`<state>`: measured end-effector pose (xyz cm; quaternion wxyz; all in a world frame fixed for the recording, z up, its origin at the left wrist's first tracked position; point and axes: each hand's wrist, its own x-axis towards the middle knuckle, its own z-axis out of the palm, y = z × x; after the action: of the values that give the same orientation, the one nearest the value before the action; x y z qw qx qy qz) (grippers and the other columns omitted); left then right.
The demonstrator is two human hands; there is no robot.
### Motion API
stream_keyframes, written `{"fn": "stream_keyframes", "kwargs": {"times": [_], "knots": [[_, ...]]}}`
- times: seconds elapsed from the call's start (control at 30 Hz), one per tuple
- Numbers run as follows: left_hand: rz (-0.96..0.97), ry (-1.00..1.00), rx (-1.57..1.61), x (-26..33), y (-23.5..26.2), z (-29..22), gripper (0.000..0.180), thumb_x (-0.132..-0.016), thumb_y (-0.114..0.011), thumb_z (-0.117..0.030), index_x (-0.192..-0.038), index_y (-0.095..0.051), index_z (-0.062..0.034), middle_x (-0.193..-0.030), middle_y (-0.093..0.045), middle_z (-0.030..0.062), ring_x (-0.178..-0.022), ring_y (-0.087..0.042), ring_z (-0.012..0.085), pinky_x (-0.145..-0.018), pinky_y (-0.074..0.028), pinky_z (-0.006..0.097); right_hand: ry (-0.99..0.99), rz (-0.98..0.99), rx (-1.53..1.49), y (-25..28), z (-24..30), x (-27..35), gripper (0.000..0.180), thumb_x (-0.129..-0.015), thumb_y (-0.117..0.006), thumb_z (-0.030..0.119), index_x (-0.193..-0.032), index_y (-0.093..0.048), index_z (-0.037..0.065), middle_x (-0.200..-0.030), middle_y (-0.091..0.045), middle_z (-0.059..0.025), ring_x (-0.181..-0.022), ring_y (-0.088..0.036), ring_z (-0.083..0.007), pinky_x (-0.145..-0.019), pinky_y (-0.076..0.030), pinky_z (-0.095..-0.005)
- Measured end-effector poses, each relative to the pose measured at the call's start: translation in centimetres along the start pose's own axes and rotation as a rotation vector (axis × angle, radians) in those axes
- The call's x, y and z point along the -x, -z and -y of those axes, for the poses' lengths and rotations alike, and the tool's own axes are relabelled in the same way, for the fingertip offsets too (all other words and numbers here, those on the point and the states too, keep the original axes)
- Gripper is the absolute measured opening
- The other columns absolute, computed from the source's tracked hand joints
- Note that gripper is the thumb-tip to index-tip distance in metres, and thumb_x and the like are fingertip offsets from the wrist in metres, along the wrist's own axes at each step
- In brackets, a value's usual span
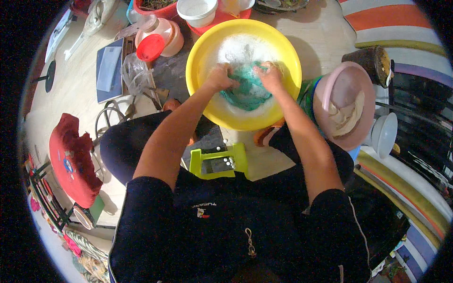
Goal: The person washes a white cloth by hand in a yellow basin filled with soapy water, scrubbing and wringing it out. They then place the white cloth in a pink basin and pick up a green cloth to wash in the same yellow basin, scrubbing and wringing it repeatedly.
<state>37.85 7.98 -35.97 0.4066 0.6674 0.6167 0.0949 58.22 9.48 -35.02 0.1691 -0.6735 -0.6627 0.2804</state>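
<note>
A round yellow basin sits in front of me with white suds spread over its inside. In the suds lies a wet, bunched green cloth. At the cloth's left side, my left hand grips it with bent fingers. Opposite, my right hand holds the upper right part of the same cloth, with foam around the fingers. The suds and folds partly hide the fingertips of both hands.
To the right stands a pink tub with a beige cloth inside, beside a pale bowl. Below the basin is a lime-green plastic frame. A red cushion, plastic bag and red bowl lie left.
</note>
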Motion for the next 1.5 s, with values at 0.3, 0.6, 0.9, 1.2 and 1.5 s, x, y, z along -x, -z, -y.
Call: {"fn": "stream_keyframes", "kwargs": {"times": [0.3,0.6,0.9,1.2,1.5], "knots": [[-0.100,-0.211,0.019,3.2,2.0,-2.0,0.060,-0.050,-0.078,-0.029,-0.104,-0.058,-0.0105,-0.102,-0.057,0.0171,-0.094,-0.054,0.0329,-0.084,-0.043,0.038,0.570,-0.144,-0.211,8.2,8.4,5.4,0.019,-0.065,-0.073,0.011,-0.071,-0.056,0.005,-0.084,-0.052,-0.0090,-0.083,-0.051,-0.0243,-0.075,-0.041,-0.0327],[-0.216,-0.146,0.438,4.5,7.4,-7.5,0.016,-0.076,-0.063,-0.015,-0.089,-0.061,-0.0053,-0.069,-0.058,-0.0012,-0.060,-0.052,0.0094,-0.057,-0.043,0.025,0.345,-0.236,-0.158,11.8,9.0,4.9,0.026,-0.072,-0.070,0.024,-0.080,-0.059,0.002,-0.085,-0.055,-0.0092,-0.075,-0.055,-0.0234,-0.071,-0.044,-0.0308],[-0.239,-0.460,0.436,6.3,11.1,-11.7,0.019,-0.073,-0.062,-0.015,-0.088,-0.061,-0.0041,-0.070,-0.061,0.0064,-0.064,-0.057,0.0148,-0.062,-0.045,0.029,0.262,-0.220,0.015,15.1,11.5,6.0,0.039,-0.079,-0.059,0.039,-0.087,-0.057,0.000,-0.081,-0.061,-0.0181,-0.076,-0.059,-0.0307,-0.069,-0.045,-0.0372],[-0.257,-0.278,0.183,7.5,14.0,-14.2,0.030,-0.073,-0.062,-0.017,-0.099,-0.058,-0.0047,-0.081,-0.062,0.0105,-0.072,-0.059,0.0213,-0.062,-0.047,0.033,0.285,-0.081,-0.448,16.8,11.5,4.7,0.029,-0.083,-0.060,0.028,-0.093,-0.059,0.001,-0.083,-0.060,-0.0032,-0.074,-0.054,-0.0093,-0.066,-0.045,-0.0238],[-0.119,-0.368,-0.482,6.4,16.2,-10.3,0.044,-0.069,-0.067,-0.040,-0.096,-0.061,-0.0054,-0.088,-0.063,0.0160,-0.080,-0.062,0.0305,-0.072,-0.048,0.040,0.573,-0.156,0.017,21.5,17.0,6.8,0.030,-0.077,-0.064,0.032,-0.090,-0.063,0.005,-0.083,-0.063,-0.0063,-0.074,-0.058,-0.0144,-0.068,-0.046,-0.0262]]}}
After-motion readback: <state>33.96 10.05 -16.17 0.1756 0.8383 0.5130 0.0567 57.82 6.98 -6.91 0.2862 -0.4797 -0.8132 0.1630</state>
